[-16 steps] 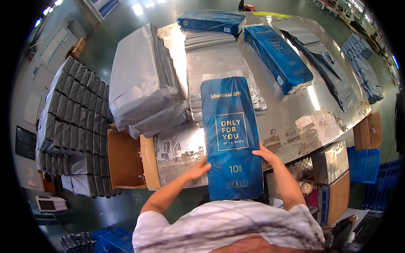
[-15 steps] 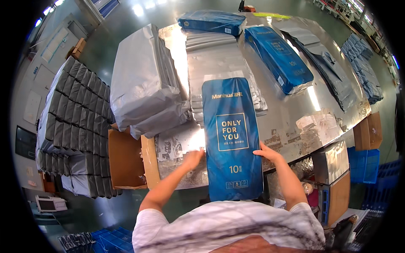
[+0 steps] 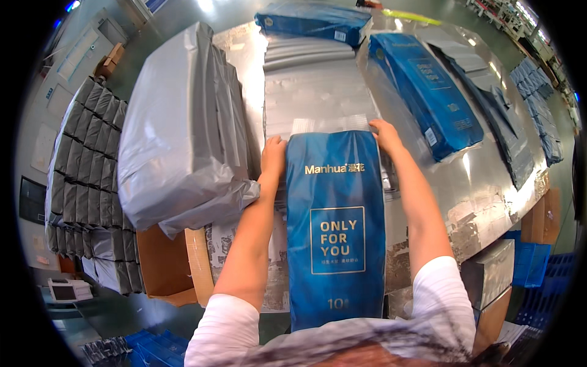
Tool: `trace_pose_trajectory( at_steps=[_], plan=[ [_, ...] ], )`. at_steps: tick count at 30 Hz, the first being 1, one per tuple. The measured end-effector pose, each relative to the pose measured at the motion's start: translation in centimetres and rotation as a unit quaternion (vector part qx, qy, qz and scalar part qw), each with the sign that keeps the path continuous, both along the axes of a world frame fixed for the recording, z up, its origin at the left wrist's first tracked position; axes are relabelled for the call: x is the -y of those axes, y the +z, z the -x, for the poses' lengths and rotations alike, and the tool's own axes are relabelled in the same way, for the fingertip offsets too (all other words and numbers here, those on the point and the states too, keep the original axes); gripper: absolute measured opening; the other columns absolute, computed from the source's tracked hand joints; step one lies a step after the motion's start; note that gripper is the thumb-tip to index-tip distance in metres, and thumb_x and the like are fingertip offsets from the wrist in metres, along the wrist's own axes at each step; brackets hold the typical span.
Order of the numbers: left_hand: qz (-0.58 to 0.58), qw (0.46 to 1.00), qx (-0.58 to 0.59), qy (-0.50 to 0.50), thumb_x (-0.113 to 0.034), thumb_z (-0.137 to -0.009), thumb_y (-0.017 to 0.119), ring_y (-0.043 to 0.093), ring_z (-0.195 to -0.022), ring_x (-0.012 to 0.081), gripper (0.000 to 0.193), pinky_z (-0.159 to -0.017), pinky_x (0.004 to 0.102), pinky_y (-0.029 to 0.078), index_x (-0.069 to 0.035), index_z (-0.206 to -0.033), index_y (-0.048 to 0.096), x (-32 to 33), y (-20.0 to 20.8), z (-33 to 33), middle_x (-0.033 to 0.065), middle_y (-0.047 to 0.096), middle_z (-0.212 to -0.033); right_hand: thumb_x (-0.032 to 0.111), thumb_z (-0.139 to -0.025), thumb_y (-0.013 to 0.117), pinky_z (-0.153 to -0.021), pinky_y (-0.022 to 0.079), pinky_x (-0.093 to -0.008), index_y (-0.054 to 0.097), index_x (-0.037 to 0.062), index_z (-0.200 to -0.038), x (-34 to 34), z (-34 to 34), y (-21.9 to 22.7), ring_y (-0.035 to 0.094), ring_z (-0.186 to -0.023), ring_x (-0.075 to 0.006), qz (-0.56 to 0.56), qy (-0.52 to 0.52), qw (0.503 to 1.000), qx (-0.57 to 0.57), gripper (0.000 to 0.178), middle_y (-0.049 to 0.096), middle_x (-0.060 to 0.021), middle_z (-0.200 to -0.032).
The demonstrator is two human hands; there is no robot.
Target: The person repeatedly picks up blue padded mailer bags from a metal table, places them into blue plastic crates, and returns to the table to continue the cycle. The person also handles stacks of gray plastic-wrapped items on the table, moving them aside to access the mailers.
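A long blue plastic-wrapped pack (image 3: 336, 189) with pale print lies lengthwise in front of me, its near end against my body. Beyond its far end is a stack of flat grey plastic bags (image 3: 318, 79), with a translucent strip along the near edge. My left hand (image 3: 273, 153) is at the left side of the stack by the pack's far left corner, fingers curled. My right hand (image 3: 385, 134) is at the opposite corner, fingers and thumb drawn together by the stack's edge. What either hand pinches is too small to make out.
A bulky pile of filled grey bags (image 3: 177, 134) stands left on the metal table (image 3: 422, 202), above an open cardboard box (image 3: 162, 263). Blue packs (image 3: 422, 92) lie right and at the far edge (image 3: 309, 21). Dark grey bags (image 3: 489, 116) lie further right. Stacked grey bundles (image 3: 92, 171) stand left.
Both hands have moved forward from the blue pack's sides to its far corners beside the grey bag stack. The pack now sits lower in view, and my view has shifted closer to the table.
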State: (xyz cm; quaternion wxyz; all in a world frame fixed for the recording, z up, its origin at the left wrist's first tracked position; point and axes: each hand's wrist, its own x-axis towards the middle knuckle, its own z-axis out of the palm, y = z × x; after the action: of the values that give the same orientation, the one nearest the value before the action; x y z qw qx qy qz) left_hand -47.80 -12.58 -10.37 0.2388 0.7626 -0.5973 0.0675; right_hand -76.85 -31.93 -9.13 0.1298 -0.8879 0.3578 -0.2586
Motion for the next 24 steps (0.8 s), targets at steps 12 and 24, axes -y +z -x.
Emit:
trace_pose_trajectory(
  at_steps=[12, 24],
  plan=[
    [0.13, 0.989, -0.061, -0.018, 0.001, -0.072, 0.054, 0.058, -0.072, 0.0317, 0.006, -0.066, 0.039, 0.047, -0.005, -0.074, 0.056, 3.1, 4.8, -0.2, 0.0097, 0.06, -0.086, 0.005, -0.074, 0.051, -0.068, 0.047, -0.0414, 0.056, 0.0059, -0.086, -1.0, -2.3, 3.0, 0.059, -0.08, -0.0369, 0.003, -0.084, 0.992, 0.092, 0.013, 0.061, -0.0168, -0.089],
    [-0.25, 0.953, -0.127, 0.115, -0.015, -0.078, 0.045, 0.059, -0.08, 0.0368, 0.02, -0.067, 0.0444, 0.047, -0.004, -0.08, 0.061, -1.0, 0.6, 1.0, 0.0195, 0.061, -0.084, 0.022, -0.077, 0.051, -0.07, 0.047, -0.0452, 0.061, 0.002, -0.084, -3.0, 0.4, -2.2, 0.058, -0.082, -0.0389, -0.188, -0.101, 0.96, -0.182, 0.024, 0.061, -0.0216, -0.087]
  ],
)
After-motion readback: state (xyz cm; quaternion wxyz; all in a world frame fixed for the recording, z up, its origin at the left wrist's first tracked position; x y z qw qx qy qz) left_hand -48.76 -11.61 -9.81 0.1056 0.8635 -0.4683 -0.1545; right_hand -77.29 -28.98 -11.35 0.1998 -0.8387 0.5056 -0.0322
